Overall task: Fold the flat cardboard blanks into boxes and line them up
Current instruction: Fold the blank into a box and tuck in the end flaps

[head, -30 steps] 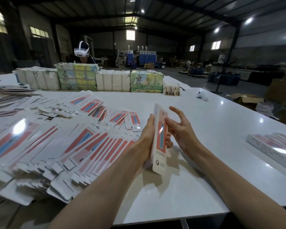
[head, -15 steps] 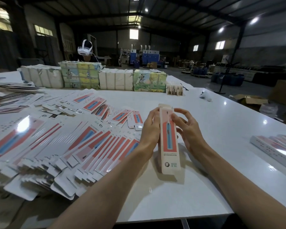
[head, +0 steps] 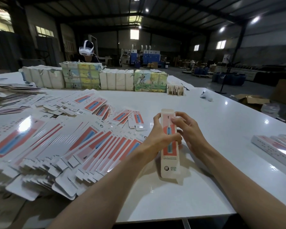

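On the white worktop (head: 221,123) in a dim warehouse, flat blanks (head: 92,146) fan leftward; fingers (head: 157,116) of your left hand (head: 160,136) and right hand (head: 191,133) pinch one box (head: 170,156).

One view only: head-worn wide-angle, at the near edge of the white table (head: 229,129), facing forward and tilted down across it. Close range: both forearms enter from the bottom of frame, and the left hand (head: 157,138) and right hand (head: 191,134) hold the folded box (head: 169,156) just right of centre. Flat blanks (head: 76,146) fill the table's left half, bundled stacks (head: 96,78) line its far edge, and finished boxes (head: 276,146) lie toward its right side, cut by the frame. The upper frame takes in the dim hall beyond. The lens bends the table edges.
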`<state>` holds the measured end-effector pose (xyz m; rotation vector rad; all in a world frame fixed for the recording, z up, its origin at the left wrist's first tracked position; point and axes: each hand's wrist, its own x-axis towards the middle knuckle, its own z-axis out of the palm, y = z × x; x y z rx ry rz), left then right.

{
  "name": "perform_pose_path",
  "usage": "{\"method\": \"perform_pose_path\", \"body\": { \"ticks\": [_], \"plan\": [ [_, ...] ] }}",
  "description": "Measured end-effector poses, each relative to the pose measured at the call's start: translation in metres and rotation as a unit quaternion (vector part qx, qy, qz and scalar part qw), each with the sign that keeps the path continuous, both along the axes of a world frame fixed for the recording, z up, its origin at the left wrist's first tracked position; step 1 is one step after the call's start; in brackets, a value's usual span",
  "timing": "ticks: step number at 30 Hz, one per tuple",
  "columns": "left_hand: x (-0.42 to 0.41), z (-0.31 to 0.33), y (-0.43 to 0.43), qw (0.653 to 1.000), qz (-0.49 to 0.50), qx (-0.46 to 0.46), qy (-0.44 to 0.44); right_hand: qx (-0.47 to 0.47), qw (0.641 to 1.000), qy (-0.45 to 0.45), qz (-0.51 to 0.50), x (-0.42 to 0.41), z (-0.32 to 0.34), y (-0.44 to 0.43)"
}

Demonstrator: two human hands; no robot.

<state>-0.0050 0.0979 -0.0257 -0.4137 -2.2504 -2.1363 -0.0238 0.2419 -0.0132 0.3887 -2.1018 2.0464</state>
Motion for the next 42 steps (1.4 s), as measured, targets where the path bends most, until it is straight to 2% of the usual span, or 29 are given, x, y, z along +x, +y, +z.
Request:
{"method": "perform_pose_path", "body": {
  "ticks": [4,9,17,22,29,42],
  "plan": [
    [-0.001,-0.002,-0.003,1.000,0.016,-0.018,-0.015,0.020,1.000,0.000,0.003,-0.001,-0.004,0.001],
    [-0.002,0.000,-0.003,0.998,0.029,-0.046,-0.019,0.051,0.996,0.047,-0.050,0.002,-0.005,-0.003],
    [0.000,0.002,-0.005,0.995,-0.023,-0.092,-0.008,-0.055,0.996,-0.049,-0.057,-0.009,-0.007,0.007],
    [0.000,0.000,-0.006,0.992,-0.030,-0.119,-0.005,-0.062,0.997,-0.034,-0.038,-0.007,-0.009,0.009],
    [0.001,0.000,-0.004,0.996,-0.053,-0.067,-0.022,-0.094,0.995,-0.032,-0.009,-0.007,-0.002,0.008],
    [0.002,-0.001,-0.003,0.997,-0.055,-0.060,-0.012,-0.168,0.981,-0.094,-0.001,-0.003,0.002,0.009]
  ]
}}
